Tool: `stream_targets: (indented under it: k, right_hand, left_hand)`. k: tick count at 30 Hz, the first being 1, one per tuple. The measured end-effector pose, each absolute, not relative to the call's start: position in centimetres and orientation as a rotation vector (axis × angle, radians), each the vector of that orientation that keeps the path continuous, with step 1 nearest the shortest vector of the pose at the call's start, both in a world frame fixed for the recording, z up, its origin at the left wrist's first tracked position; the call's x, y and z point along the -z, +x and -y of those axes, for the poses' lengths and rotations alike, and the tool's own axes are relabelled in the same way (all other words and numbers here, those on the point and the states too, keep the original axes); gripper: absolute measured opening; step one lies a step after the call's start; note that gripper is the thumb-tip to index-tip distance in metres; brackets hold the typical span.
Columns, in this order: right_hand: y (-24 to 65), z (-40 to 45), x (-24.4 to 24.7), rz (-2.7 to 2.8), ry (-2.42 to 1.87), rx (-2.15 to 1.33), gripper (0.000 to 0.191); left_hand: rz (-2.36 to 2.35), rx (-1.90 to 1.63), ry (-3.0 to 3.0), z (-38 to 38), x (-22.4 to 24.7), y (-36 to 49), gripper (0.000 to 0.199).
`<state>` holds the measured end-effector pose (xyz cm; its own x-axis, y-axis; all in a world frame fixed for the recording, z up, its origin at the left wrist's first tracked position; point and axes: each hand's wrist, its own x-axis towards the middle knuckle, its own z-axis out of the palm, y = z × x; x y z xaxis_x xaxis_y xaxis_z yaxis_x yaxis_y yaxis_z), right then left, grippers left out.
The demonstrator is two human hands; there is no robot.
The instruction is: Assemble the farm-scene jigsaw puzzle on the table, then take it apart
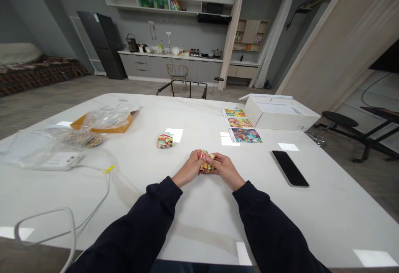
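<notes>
Head view: glossy white marbled surface (205, 210), near edge by person's lap, far edge well beyond hands. Room to move between right grip (227, 169) and flat black-screened phone (290, 168); wider gap from left grip (188, 169) to looped white cable (74, 231). Ahead, slightly left: small stack of multicoloured printed pieces (165, 141). Both grips nearly closed, thumbs and fingers grasping bundle of red-and-yellow printed pieces (205, 166) between them; cannot tell whether bundle touches surface.
</notes>
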<state>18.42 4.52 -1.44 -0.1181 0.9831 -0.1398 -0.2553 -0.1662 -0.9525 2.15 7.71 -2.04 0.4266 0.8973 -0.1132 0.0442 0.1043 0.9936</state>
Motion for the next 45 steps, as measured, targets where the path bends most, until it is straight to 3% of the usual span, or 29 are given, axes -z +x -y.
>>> stream_targets:
  k: [5,7,13,23,30,37,45]
  right_hand:
    - [19.1,-5.1,2.0,0.956,-1.177,-1.415,0.049]
    - [19.2,-5.3,2.3,1.005,-1.225,-1.364,0.047]
    - [19.3,-5.7,3.3,1.074,-1.197,-1.302,0.054]
    - [20.1,-6.5,3.9,0.995,-1.233,-1.116,0.053]
    - [21.1,-7.1,3.8,0.858,-1.139,-1.100,0.059]
    - [21.8,-7.4,4.4,0.719,-1.203,-0.724,0.042]
    - [21.9,-7.3,4.2,0.806,-1.284,-0.620,0.033]
  left_hand:
    - [-0.900,-0.890,1.769,-6.8,0.5,1.3,0.079]
    - [-0.888,-0.867,2.089,-6.7,0.2,0.9,0.088]
    - [-0.957,-0.634,2.332,-7.6,-0.3,2.2,0.072]
    - [-0.845,-0.545,2.458,-10.0,-2.7,5.7,0.066]
    - [-0.873,-0.465,2.605,-13.5,-2.8,7.9,0.046]
    - [-1.190,-0.179,2.636,-19.8,-1.5,10.0,0.056]
    - [-1.289,0.008,2.583,-22.8,-1.3,12.1,0.061]
